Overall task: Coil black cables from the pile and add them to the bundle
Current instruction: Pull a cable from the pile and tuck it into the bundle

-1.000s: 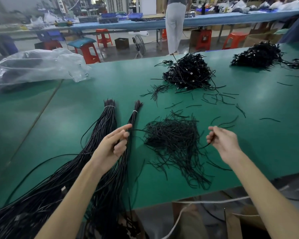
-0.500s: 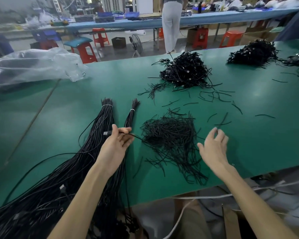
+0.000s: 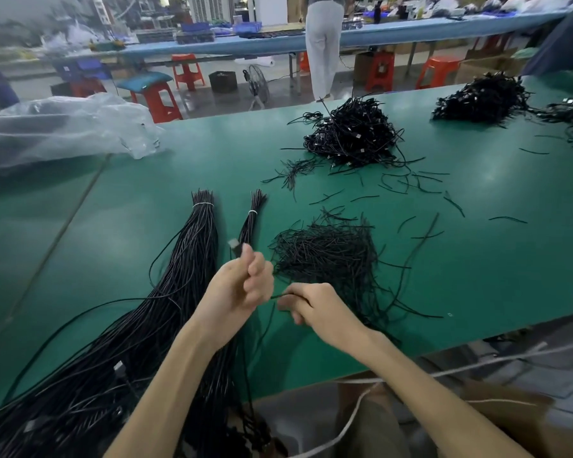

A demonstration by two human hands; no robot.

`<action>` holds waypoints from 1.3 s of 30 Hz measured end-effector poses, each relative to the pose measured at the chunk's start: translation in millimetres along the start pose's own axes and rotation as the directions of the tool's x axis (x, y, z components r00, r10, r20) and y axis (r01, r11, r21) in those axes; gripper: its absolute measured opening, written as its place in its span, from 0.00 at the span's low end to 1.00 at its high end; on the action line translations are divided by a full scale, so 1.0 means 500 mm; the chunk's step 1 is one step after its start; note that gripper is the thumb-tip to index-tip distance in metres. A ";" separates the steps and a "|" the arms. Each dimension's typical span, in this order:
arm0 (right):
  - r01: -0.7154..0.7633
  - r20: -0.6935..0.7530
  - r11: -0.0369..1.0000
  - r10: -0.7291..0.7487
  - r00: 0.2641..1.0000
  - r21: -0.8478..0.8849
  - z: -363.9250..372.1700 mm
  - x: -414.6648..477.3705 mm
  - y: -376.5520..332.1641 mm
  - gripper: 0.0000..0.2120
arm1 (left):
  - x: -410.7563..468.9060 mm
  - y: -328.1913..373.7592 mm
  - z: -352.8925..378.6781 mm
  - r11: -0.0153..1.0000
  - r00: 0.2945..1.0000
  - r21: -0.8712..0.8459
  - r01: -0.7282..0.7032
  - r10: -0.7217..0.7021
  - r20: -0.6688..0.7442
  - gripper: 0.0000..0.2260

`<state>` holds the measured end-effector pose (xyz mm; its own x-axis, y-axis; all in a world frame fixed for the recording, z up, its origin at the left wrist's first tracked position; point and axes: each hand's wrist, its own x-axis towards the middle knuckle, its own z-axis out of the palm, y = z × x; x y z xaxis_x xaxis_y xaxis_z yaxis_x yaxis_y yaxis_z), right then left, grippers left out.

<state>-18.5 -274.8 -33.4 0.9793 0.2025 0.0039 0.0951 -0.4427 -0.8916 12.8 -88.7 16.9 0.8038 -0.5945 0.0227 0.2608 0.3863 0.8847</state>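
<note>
While the left grip [image 3: 239, 285] curls shut around a cable [image 3: 233, 244] whose plug end sticks up past the thumb, the right grip [image 3: 318, 309], just to its right, pinches a short black tie [image 3: 280, 296] between thumb and fingers above the near part of the green worktop [image 3: 179, 166]. A thick bundle [image 3: 199, 246] and a thin bundle [image 3: 252, 223], each bound with a white band near its far end, lie left of and beneath the left grip. A loose heap of ties [image 3: 328, 256] lies right of the hands, with a pile [image 3: 351, 137] of tangled cables farther off and a plastic bag [image 3: 63, 127] far left.
</note>
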 end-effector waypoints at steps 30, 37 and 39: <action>0.029 -0.034 0.977 -0.037 0.999 -0.213 -0.054 0.035 0.022 0.33 | -0.009 -0.066 -0.025 0.866 0.994 0.492 0.087 -0.106 0.010 0.22; 0.104 -0.107 0.990 -0.114 0.988 -0.095 -0.034 0.040 -0.067 0.29 | 0.005 -0.123 -0.005 0.765 0.986 0.644 -0.017 0.119 -0.115 0.19; 0.132 -0.091 0.990 -0.135 0.987 -0.040 -0.011 0.024 -0.074 0.27 | 0.012 -0.111 0.012 0.923 0.975 0.381 -0.051 0.128 -0.180 0.24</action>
<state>-9.2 -260.8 2.2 0.9696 0.1804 0.1653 0.2305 -0.4470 -0.8644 0.0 -118.2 -29.4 0.9137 -0.4031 0.0517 -0.0038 0.1188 0.9929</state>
